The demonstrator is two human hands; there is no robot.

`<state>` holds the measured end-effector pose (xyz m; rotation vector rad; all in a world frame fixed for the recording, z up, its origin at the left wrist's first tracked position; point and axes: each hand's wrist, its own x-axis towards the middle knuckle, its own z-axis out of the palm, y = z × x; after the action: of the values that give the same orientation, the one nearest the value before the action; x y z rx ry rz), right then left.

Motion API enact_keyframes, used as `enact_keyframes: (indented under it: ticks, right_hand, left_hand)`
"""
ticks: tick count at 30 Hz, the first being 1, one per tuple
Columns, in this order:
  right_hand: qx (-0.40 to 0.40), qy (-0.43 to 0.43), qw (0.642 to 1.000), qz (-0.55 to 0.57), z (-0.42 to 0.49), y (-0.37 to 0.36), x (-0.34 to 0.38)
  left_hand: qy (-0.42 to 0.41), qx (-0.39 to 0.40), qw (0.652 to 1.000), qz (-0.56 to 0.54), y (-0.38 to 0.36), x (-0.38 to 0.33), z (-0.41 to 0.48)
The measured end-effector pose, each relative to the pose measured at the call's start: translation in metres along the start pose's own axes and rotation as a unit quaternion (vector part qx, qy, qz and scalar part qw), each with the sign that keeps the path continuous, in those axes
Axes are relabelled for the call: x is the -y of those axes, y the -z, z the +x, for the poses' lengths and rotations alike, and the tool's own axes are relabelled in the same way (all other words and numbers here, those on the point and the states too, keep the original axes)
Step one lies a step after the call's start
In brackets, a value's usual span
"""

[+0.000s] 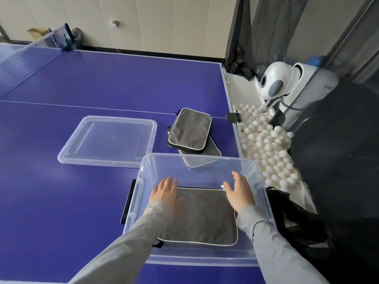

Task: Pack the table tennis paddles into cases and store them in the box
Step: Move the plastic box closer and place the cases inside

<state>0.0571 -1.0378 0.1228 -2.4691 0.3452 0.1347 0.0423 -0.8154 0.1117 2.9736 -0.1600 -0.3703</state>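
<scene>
View from above of a blue table tennis table [102, 83] filling most of the scene, its net [24, 56] at the far left. Along the table's right edge hangs dark netting [338, 140], and inside it stands a white ball machine [276, 80] above a heap of white balls [266, 144]. On the near right part of the table sits a clear plastic box [201, 260], open on top, with a black latch [128, 201] on its left side. The box's clear lid [108, 140] lies flat on the table just beyond and to the left of it. One flat grey case [203, 218] with pale piping lies on the floor of the box, towards its near side. Just beyond the box, near the table's right edge, a second case [189, 130] of the same kind lies on top of a third case [213, 149], which is partly seen through the box's far wall. Two arms in grey sleeves reach into the box. The left hand [166, 191] is flat, palm down, fingers straight and slightly spread, over the far left corner of the case in the box. The right hand [239, 191] is also spread with straight fingers, at the case's far right corner. Neither hand grips anything; they seem to rest on the case, though contact is hard to judge from this angle.
</scene>
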Motion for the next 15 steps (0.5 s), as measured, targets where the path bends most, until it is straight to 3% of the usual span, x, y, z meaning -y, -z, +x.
enact_keyframes:
  ticks: [8, 15]
  right_hand:
    - [-0.024, 0.172, 0.977, -0.126, 0.02, 0.02, 0.056]
    - [0.02, 0.293, 0.939, -0.181, 0.013, -0.024, 0.118]
  left_hand:
    - [0.04, -0.072, 0.997, 0.001, 0.057, 0.019, 0.005]
    - [0.155, -0.109, 0.981, -0.04, 0.07, 0.08, -0.033]
